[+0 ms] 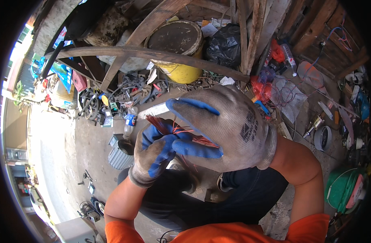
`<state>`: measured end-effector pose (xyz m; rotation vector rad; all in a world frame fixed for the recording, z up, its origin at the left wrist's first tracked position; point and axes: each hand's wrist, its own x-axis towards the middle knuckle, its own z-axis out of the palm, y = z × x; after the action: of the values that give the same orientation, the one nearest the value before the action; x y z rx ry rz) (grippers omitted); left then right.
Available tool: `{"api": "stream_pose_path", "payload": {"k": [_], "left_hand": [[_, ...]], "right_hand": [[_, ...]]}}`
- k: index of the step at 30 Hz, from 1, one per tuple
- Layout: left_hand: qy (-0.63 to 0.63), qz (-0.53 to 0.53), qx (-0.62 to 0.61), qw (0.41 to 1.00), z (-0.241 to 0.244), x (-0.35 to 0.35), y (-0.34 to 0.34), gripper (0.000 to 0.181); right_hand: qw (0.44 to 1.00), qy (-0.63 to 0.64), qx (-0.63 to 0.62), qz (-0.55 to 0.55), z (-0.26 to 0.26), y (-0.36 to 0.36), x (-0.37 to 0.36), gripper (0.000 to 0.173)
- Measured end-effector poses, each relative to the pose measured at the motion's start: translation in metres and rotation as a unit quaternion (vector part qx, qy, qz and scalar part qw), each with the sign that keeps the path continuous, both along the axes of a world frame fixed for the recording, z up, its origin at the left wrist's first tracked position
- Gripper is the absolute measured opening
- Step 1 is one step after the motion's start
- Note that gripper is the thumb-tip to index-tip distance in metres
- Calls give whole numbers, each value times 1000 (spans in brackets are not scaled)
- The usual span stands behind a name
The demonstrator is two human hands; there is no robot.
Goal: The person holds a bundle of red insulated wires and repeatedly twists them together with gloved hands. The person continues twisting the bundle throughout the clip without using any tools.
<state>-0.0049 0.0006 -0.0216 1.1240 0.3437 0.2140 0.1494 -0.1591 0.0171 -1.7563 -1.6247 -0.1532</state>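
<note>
My left hand (156,152), in a grey knit glove with a blue coated palm, is closed around a bundle of thin reddish copper wires (156,124). One end of the bundle fans out above the left fist. Its other side passes behind my right hand (225,130), which wears a matching glove with print on its back. The right thumb lies close to the left fist, while the right index finger stretches above the bundle, well apart from the thumb. Some loose strands stick out between the two hands. The right palm and the other fingers' grip are hidden.
Beyond the hands, a curved wooden beam (149,54) crosses before a yellow bucket (185,71). A finned metal motor housing (121,155) and a plastic bottle (130,121) are on the left floor. A grey ring (322,138) and a green bucket (340,185) are at right.
</note>
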Motion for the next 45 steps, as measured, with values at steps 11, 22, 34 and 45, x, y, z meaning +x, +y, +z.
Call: {"api": "stream_pose_path", "payload": {"k": [11,22,34,45], "left_hand": [[-34,-9,23,999,-6,-3,3,30],[-183,-24,559,808,-11,3,18,18],[-33,-43,263,963,7,5,5,16],[52,-54,116,990,8,3,8,21]], "right_hand": [[999,31,31,19,-5,2,1,61],[977,210,16,36,-4,2,2,51],[997,-63,-6,40,0,-1,11,44],[998,-51,-26,34,-4,-2,10,47]]}}
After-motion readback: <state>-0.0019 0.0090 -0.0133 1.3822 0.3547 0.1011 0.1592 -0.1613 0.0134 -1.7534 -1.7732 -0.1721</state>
